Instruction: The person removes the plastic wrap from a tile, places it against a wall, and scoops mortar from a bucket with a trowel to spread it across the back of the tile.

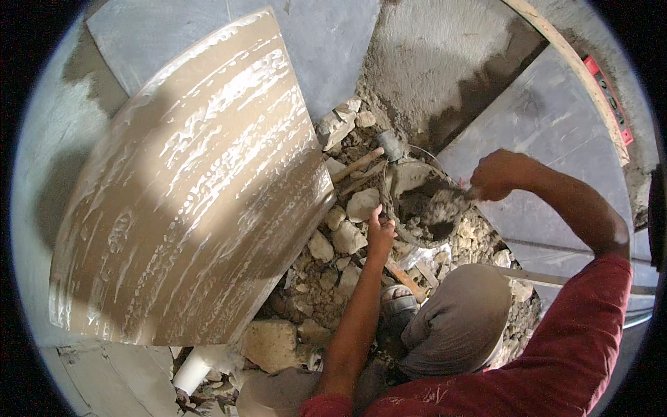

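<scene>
My left hand (381, 235) is closed on the near left rim of a mortar-caked bucket (390, 198), which stands among the rubble. Grey mortar lies inside it. In my right hand (499, 175) is the handle of a trowel (446, 208). Its blade is over the bucket's right part, smeared with mortar and blurred. To the left, a large curved-edged tile (187, 187) leans across the rubble, its tan face covered with streaks of white paste.
Broken stones (347, 238) surround the bucket, with a wooden handle (361, 163) beyond it. Grey slabs (556, 139) lie at the right and back. A red spirit level (608, 101) is at the far right. A white pipe (192, 372) sticks out at lower left.
</scene>
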Available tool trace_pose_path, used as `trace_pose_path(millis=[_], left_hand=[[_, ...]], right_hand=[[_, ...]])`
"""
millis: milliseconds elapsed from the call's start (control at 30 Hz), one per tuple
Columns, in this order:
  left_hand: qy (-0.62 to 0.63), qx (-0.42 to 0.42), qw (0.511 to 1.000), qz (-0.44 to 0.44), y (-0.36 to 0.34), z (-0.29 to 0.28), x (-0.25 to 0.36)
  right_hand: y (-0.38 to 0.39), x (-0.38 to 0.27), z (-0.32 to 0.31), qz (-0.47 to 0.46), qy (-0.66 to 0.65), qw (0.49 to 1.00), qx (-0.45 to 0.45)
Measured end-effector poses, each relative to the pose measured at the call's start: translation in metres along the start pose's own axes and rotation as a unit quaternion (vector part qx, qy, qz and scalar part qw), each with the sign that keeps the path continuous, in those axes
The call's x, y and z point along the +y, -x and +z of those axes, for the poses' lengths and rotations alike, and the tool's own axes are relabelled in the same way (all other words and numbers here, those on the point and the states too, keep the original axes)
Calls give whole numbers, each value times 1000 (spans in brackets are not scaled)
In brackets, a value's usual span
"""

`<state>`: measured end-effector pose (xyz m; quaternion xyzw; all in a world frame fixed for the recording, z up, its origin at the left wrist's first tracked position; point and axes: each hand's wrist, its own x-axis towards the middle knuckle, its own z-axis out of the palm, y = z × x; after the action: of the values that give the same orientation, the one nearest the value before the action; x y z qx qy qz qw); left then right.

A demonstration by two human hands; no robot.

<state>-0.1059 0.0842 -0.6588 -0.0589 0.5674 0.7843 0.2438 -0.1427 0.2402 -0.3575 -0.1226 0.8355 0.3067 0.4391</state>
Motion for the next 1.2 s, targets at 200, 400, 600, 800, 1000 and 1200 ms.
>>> trace_pose_path(millis=[200, 400, 600, 800, 1000, 1200], left_hand=[[35, -12, 999, 10, -7, -1, -6], [27, -11, 999, 39, -7, 1, -16], [24, -13, 999, 31, -9, -9, -18], [79, -40, 996, -25, 2, 6, 6], [85, -28, 995, -38, -7, -17, -7], [69, 10, 995, -77, 2, 0, 15]], right_hand=[[-76, 39, 46, 15, -96, 995, 8], [-122, -19, 113, -15, -248, 962, -110], [-49, -48, 94, -87, -209, 974, -23], [0, -10, 74, -103, -143, 981, 85], [-4, -13, 128, -3, -105, 979, 175], [-44, -95, 296, 74, -406, 868, 275]])
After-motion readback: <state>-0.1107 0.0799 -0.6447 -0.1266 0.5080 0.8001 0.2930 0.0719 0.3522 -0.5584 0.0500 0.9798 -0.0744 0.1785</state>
